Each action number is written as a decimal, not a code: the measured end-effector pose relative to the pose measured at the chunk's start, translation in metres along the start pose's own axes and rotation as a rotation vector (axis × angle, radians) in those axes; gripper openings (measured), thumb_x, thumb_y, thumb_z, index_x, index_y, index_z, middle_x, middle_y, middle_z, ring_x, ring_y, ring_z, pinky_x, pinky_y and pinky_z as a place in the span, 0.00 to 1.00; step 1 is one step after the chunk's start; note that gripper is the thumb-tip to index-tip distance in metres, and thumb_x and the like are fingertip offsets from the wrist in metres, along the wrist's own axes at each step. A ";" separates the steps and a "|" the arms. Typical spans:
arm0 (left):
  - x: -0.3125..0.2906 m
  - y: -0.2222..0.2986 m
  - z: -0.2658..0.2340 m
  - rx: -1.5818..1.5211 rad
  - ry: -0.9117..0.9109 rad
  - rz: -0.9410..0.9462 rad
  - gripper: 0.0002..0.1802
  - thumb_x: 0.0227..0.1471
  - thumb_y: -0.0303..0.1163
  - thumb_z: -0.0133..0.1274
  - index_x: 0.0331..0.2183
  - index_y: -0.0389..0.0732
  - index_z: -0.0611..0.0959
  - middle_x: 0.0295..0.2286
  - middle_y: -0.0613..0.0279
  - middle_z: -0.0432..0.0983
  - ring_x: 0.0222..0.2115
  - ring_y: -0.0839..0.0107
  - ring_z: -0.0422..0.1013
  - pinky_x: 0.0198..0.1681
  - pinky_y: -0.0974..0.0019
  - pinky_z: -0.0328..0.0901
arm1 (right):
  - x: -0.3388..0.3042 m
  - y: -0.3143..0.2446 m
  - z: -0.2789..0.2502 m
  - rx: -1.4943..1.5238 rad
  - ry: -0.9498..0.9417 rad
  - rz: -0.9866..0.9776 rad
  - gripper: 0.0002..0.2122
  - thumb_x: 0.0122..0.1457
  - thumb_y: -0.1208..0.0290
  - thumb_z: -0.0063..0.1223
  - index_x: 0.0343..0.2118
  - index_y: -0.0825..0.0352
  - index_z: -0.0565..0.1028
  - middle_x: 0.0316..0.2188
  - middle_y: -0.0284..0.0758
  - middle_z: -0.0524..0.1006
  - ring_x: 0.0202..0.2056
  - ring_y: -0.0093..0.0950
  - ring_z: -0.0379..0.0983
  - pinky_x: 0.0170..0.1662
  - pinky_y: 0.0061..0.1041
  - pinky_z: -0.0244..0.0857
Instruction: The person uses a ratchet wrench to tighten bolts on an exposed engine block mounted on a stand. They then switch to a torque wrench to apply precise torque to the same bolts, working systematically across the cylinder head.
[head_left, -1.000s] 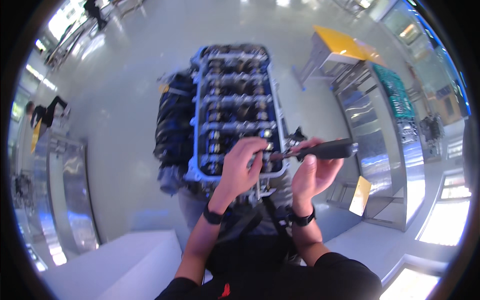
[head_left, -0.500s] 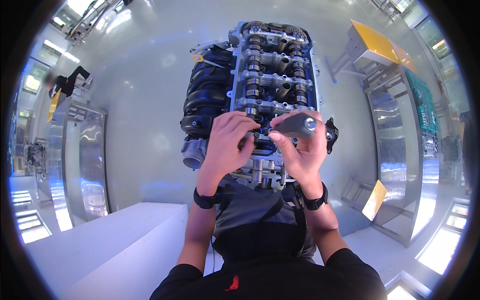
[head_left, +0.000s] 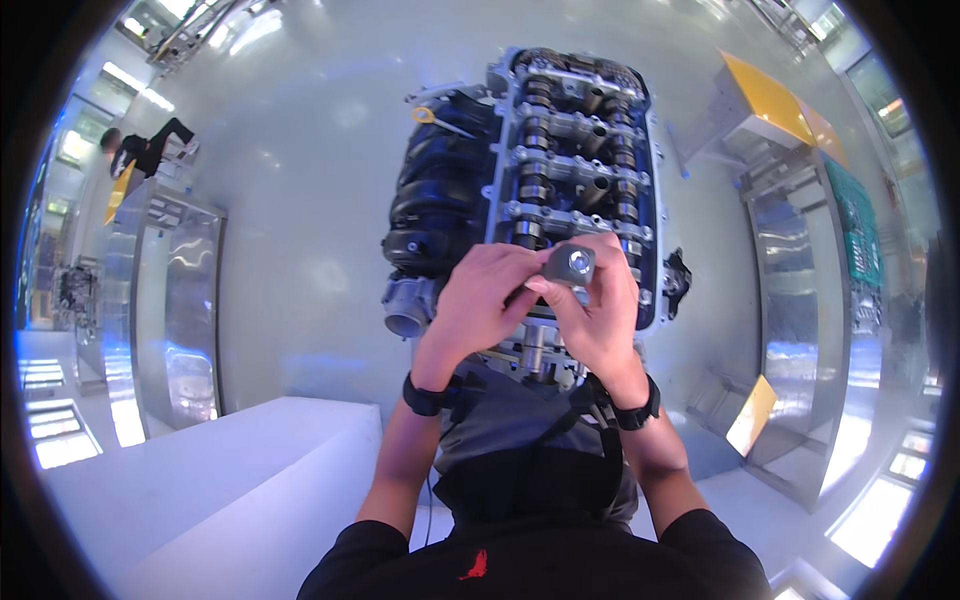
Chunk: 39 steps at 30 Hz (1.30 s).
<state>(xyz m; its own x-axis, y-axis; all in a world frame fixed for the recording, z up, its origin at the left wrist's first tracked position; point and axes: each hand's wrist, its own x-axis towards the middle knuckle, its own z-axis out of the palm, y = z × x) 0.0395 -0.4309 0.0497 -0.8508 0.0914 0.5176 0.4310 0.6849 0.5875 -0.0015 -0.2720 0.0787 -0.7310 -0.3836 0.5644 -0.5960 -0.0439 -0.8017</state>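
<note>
On the engine (head_left: 518, 175), camshafts (head_left: 536, 188) lie uncovered and bearing caps (head_left: 570, 162) sit in place toward its far end; progress at its near end is hidden. There, the right hand's (head_left: 605, 312) grip is closed round a black-handled tool (head_left: 570, 266), seen end-on; whether the left hand (head_left: 480, 297) grips anything, I cannot tell.

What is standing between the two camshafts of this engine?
Metal tubes in a row, and silver crosspieces, in the head view; the right hand hides part of the near end.
</note>
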 end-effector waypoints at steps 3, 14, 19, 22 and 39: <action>-0.007 -0.006 -0.001 -0.027 -0.058 -0.029 0.15 0.46 0.34 0.60 0.38 0.42 0.80 0.35 0.60 0.78 0.40 0.59 0.73 0.44 0.59 0.66 | -0.006 0.001 0.001 -0.038 -0.041 0.163 0.18 0.57 0.82 0.55 0.50 0.72 0.65 0.44 0.41 0.72 0.45 0.30 0.74 0.48 0.26 0.69; -0.003 0.004 0.022 0.059 -0.044 -0.139 0.14 0.50 0.42 0.57 0.33 0.44 0.76 0.28 0.63 0.71 0.34 0.62 0.70 0.37 0.59 0.64 | -0.015 -0.002 0.007 -0.098 0.118 0.269 0.24 0.56 0.80 0.57 0.55 0.75 0.63 0.47 0.45 0.75 0.45 0.29 0.74 0.52 0.28 0.64; -0.002 0.008 0.018 0.072 -0.003 -0.075 0.14 0.51 0.39 0.57 0.37 0.42 0.78 0.29 0.62 0.71 0.34 0.61 0.70 0.37 0.60 0.65 | -0.007 -0.006 0.005 0.006 0.121 0.331 0.30 0.58 0.78 0.56 0.62 0.71 0.55 0.41 0.43 0.77 0.44 0.29 0.74 0.51 0.28 0.64; -0.003 0.004 0.016 -0.119 0.040 -0.006 0.14 0.50 0.34 0.58 0.39 0.41 0.78 0.30 0.60 0.73 0.34 0.59 0.71 0.37 0.58 0.66 | -0.018 0.005 0.007 0.064 0.191 0.260 0.27 0.62 0.78 0.49 0.62 0.71 0.53 0.45 0.46 0.75 0.47 0.31 0.73 0.53 0.29 0.63; -0.007 0.009 0.010 -0.123 -0.065 -0.133 0.14 0.47 0.32 0.59 0.38 0.40 0.78 0.32 0.58 0.75 0.36 0.56 0.72 0.38 0.59 0.67 | -0.037 0.037 0.008 0.023 0.160 0.112 0.18 0.60 0.70 0.52 0.51 0.74 0.67 0.41 0.44 0.76 0.39 0.36 0.75 0.45 0.31 0.67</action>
<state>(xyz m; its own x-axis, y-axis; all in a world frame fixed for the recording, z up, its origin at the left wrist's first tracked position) 0.0459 -0.4182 0.0455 -0.9187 0.0550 0.3912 0.3434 0.6009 0.7218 0.0056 -0.2673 0.0265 -0.8367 -0.2357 0.4943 -0.5020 -0.0307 -0.8643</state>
